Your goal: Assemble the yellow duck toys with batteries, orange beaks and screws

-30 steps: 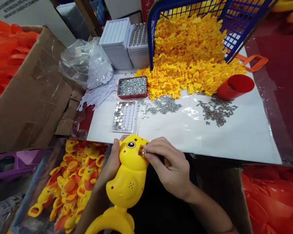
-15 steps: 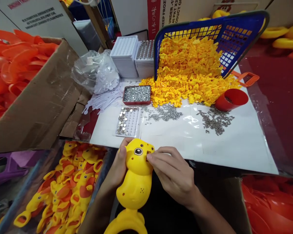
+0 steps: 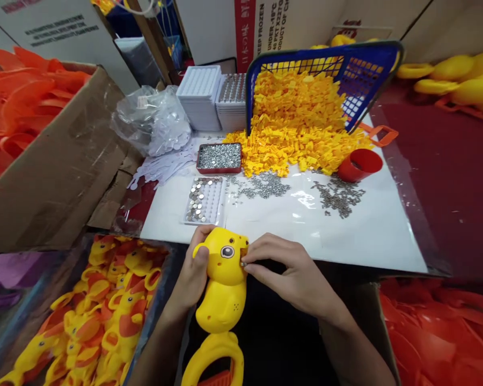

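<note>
My left hand (image 3: 194,268) is closed around the head of a yellow plastic toy (image 3: 221,300), which has a round eye, small holes and a ring-shaped handle at its lower end. A recess opens in the right side of the toy's head. Right at that recess, the thumb and fingers of my right hand (image 3: 290,271) pinch a small silvery piece (image 3: 243,263), mostly covered by the fingertips. Beyond my hands on the white table lies a white tray (image 3: 213,201) partly filled with button cells (image 3: 195,202).
A red tin of small metal parts (image 3: 219,157), loose screws (image 3: 340,198), a red cup (image 3: 360,165) and a blue basket (image 3: 362,80) spilling yellow pieces (image 3: 298,107) are on the table. Boxes of orange parts (image 3: 20,96) flank me; yellow toys (image 3: 108,311) fill a lower-left bin.
The toy has turned slightly and its handle now shows more fully. My right fingertips have drawn back slightly at the recess, exposing the silvery piece. The whole view has shifted a little.
</note>
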Demonstrator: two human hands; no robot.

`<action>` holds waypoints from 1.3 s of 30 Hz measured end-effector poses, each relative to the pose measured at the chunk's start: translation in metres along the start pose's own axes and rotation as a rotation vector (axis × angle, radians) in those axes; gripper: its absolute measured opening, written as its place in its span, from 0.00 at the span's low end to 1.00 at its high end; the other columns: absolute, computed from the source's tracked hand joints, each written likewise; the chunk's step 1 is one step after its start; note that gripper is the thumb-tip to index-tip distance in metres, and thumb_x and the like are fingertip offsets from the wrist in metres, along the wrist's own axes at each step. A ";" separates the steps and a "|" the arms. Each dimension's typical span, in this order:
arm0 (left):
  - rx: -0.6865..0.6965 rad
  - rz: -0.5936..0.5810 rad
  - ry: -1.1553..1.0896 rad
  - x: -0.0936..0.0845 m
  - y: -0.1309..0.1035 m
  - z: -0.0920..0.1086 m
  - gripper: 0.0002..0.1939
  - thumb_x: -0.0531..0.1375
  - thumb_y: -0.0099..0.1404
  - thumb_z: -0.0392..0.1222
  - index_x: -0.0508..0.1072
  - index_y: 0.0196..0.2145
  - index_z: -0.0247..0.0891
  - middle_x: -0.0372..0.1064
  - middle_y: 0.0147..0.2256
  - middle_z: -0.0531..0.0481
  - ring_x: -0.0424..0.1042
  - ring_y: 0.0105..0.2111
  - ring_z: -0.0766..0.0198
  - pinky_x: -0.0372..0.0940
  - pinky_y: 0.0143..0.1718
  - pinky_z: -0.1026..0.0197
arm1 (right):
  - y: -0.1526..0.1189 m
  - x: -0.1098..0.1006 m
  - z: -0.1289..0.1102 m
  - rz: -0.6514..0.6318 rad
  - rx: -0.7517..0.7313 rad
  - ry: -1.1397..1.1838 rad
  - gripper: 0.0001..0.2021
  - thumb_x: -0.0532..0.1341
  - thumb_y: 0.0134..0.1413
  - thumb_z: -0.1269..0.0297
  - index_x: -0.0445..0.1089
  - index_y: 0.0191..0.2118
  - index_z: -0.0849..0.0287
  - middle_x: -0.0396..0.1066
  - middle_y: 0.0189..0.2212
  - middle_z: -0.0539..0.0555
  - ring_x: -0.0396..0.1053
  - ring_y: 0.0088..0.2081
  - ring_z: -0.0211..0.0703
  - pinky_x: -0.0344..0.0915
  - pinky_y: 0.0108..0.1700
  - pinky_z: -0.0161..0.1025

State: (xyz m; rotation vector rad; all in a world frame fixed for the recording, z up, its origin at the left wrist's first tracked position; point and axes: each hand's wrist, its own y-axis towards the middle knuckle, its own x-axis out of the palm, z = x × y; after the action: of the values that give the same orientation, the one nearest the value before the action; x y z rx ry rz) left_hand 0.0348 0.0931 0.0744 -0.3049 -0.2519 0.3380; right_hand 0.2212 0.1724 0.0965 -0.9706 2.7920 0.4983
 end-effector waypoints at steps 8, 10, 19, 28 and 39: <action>0.078 -0.023 0.063 0.018 0.004 0.011 0.31 0.63 0.59 0.70 0.70 0.45 0.40 0.70 0.38 0.49 0.69 0.35 0.59 0.66 0.36 0.61 | -0.003 -0.017 -0.003 -0.091 -0.067 -0.200 0.06 0.63 0.62 0.73 0.78 0.39 0.58 0.76 0.35 0.53 0.74 0.39 0.38 0.74 0.40 0.34; 0.114 -0.028 0.108 0.021 0.007 0.009 0.31 0.62 0.60 0.70 0.71 0.46 0.40 0.70 0.39 0.49 0.68 0.37 0.58 0.65 0.38 0.61 | -0.003 -0.021 -0.004 -0.103 -0.052 -0.247 0.06 0.61 0.64 0.73 0.76 0.38 0.58 0.75 0.35 0.53 0.73 0.39 0.39 0.74 0.40 0.35; 0.193 0.029 0.160 0.044 0.026 0.002 0.21 0.59 0.67 0.62 0.71 0.45 0.41 0.70 0.39 0.50 0.68 0.38 0.58 0.63 0.41 0.61 | -0.010 -0.016 -0.001 0.031 -0.121 -0.728 0.10 0.54 0.65 0.78 0.70 0.40 0.59 0.73 0.35 0.56 0.69 0.37 0.45 0.72 0.40 0.44; 0.238 0.046 0.183 0.056 0.039 0.001 0.18 0.54 0.71 0.56 0.72 0.47 0.40 0.71 0.44 0.47 0.68 0.45 0.54 0.61 0.50 0.57 | 0.006 -0.034 0.008 -0.045 -0.163 -0.826 0.09 0.55 0.64 0.77 0.68 0.34 0.59 0.72 0.32 0.55 0.67 0.34 0.45 0.67 0.35 0.42; 0.315 0.015 0.179 0.054 0.042 -0.006 0.18 0.54 0.72 0.53 0.73 0.50 0.41 0.71 0.49 0.45 0.68 0.49 0.53 0.60 0.54 0.56 | 0.031 -0.061 0.010 -0.178 0.233 -0.358 0.11 0.62 0.57 0.73 0.63 0.44 0.55 0.70 0.41 0.53 0.72 0.40 0.40 0.72 0.39 0.38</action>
State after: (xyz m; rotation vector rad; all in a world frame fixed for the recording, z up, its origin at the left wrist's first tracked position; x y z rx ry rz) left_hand 0.0743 0.1491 0.0652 -0.0255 -0.0180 0.3573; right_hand 0.2496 0.2339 0.1102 -0.9583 2.3572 0.2804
